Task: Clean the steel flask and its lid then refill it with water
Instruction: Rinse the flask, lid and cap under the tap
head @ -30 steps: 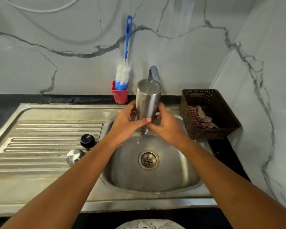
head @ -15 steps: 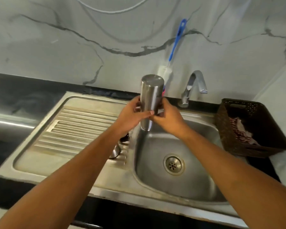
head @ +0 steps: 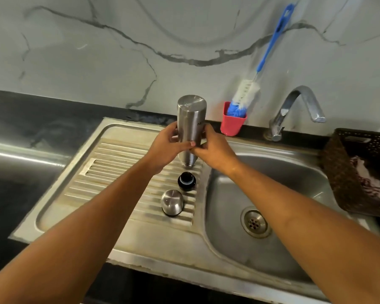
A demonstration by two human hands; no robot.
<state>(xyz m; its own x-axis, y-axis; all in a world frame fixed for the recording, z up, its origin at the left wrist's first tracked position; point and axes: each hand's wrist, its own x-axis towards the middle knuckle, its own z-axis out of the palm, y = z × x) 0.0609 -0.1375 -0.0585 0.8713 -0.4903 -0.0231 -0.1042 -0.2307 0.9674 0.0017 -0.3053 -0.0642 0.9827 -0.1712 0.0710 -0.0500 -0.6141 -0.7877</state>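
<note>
The steel flask (head: 190, 119) is upside down, its mouth pointing at the ribbed drainboard (head: 119, 172), its flat base on top. My left hand (head: 166, 148) grips its left side and my right hand (head: 213, 148) its right side, fingertips meeting in front. Whether the mouth touches the drainboard is unclear. Just below it a black inner stopper (head: 186, 182) stands on the ribs. A domed steel lid (head: 172, 202) sits in front of the stopper.
The sink basin (head: 239, 194) with its drain (head: 255, 222) lies to the right, the tap (head: 298, 106) behind it with no water running. A red cup (head: 232, 125) holds a blue bottle brush (head: 246, 93). A dark woven basket (head: 347, 172) with cloth stands far right.
Both hands have carried the inverted flask left, from over the basin to above the drainboard. The view has swung left too, and the stopper and lid show again.
</note>
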